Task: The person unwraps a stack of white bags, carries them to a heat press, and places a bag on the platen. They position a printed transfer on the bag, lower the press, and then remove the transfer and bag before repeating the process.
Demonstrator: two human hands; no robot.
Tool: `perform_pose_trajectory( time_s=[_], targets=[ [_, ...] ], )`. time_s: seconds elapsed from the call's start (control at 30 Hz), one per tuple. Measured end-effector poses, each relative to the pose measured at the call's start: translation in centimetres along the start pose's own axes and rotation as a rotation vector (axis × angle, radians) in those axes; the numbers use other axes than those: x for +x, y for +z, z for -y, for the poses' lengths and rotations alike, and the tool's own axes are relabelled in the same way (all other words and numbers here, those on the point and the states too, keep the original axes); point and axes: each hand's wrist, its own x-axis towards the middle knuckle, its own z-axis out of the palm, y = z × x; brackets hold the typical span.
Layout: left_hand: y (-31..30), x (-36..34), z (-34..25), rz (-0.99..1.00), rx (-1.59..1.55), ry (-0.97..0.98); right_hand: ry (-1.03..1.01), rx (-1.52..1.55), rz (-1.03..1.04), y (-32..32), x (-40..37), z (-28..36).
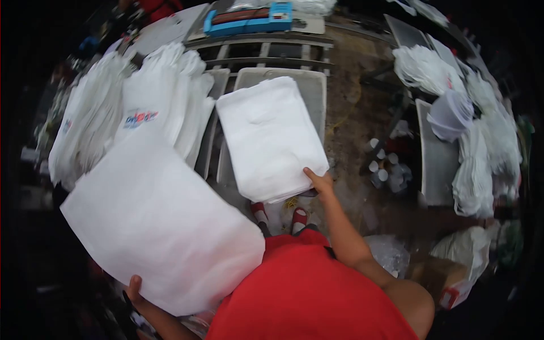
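Note:
My left hand (135, 290) grips the lower edge of a large white fabric sheet (164, 221), thumb on top and fingers hidden beneath. The sheet spreads at my left and overlaps the piles behind it in this view. My right hand (321, 182) is closed on the near right corner of a stack of white sheets (272, 136), its thumb lying over the top one. This stack is over a grey tray-like board (319, 93) in front of me, its near edge above my feet.
Tall piles of white bags (153, 96), some printed in red and blue, stand at the left. A blue device (249, 22) sits beyond the metal rack (272, 59). White bundles (479, 141) hang at the right, near white cups (382, 161) and a cardboard box (436, 275).

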Motion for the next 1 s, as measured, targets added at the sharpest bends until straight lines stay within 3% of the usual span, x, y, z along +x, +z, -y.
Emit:
perform_pose_trajectory(
  time_s=[0.07,0.1,0.23,0.3,0.33,0.4,0.5,0.63,0.7,0.83,0.87,0.9,0.93,0.97,1.0],
  targets=[
    [-2.8,-4.8,0.5,-0.151,-0.006,-0.019,-0.133,-0.345,-0.342,0.6,1.8,-1.9],
    [-4.3,-7.0,1.2,-0.216,-0.018,-0.041,-0.089,-0.490,-0.450,1.6,-1.3,1.7],
    [-10.0,-15.1,5.3,-0.477,-0.080,-0.171,-0.119,-0.494,-0.410,2.4,-3.1,4.2],
    [-12.6,-18.4,7.9,-0.577,-0.114,-0.232,-0.268,0.471,-0.111,3.5,-3.0,2.8],
    [-14.0,-20.0,9.1,-0.619,-0.122,-0.254,-0.266,0.454,-0.082,3.7,-2.1,1.9],
    [-16.5,-22.6,11.6,-0.674,-0.099,-0.269,-0.111,0.769,0.147,3.6,-0.1,0.8],
    [-17.2,-25.7,12.8,-0.791,-0.268,-0.425,-0.199,0.572,0.057,4.7,-1.7,6.8],
    [-20.7,-29.7,14.8,-0.905,-0.344,-0.521,-0.515,0.562,0.345,11.3,-7.7,19.7],
    [-22.2,-30.8,15.9,-0.888,-0.425,-0.520,-0.707,0.385,0.471,16.7,-13.9,23.2],
    [-23.9,-30.8,18.3,-0.848,-0.547,-0.446,-0.960,-0.165,0.577,24.7,-29.3,20.6],
    [-24.3,-30.3,19.1,-0.837,-0.573,-0.426,-0.983,-0.322,0.662,25.8,-32.7,18.5],
    [-24.7,-29.9,20.1,-0.803,-0.595,-0.394,-1.135,-0.448,0.755,26.3,-36.8,16.3],
    [-25.2,-29.4,20.9,-0.773,-0.614,-0.361,-1.091,-0.475,0.960,26.8,-39.5,13.5],
    [-24.8,-28.5,20.7,-0.781,-0.639,-0.358,-1.200,-0.668,1.049,26.6,-42.6,11.1],
    [-24.8,-27.8,21.0,-0.713,-0.595,-0.289,-1.127,-0.820,1.190,26.5,-45.1,8.3]
  ],
)
